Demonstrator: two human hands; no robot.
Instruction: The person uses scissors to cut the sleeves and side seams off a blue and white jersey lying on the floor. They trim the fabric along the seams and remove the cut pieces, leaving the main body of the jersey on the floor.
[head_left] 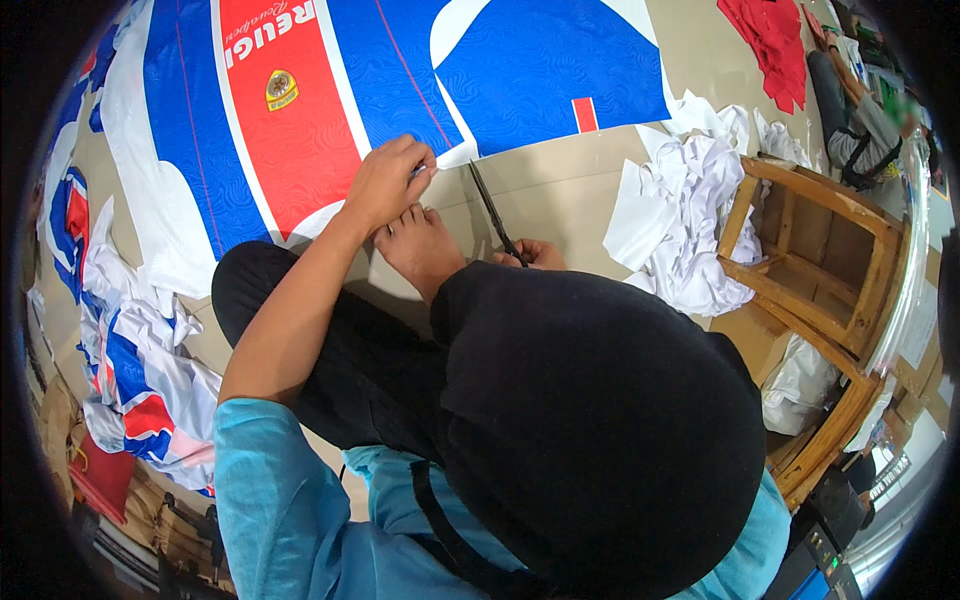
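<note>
A printed fabric panel (530, 80) in blue, red and white lies spread over the tiled floor. My left hand (392, 182) pinches its near edge, where a small white corner of cloth turns up. In my right hand (540, 256) is a pair of dark scissors (490, 208), the blades pointing up toward that edge and just short of it. My bare foot (420, 248) rests between the two hands, below the cloth. A raised knee in black fabric (600, 430) hides my right forearm and part of the right hand.
Crumpled white cloth scraps (690, 220) lie to the right, beside a wooden frame (800, 250). More printed fabric (140, 370) is heaped at the left. Red cloth (770, 45) lies at the far right, near another person (865, 130).
</note>
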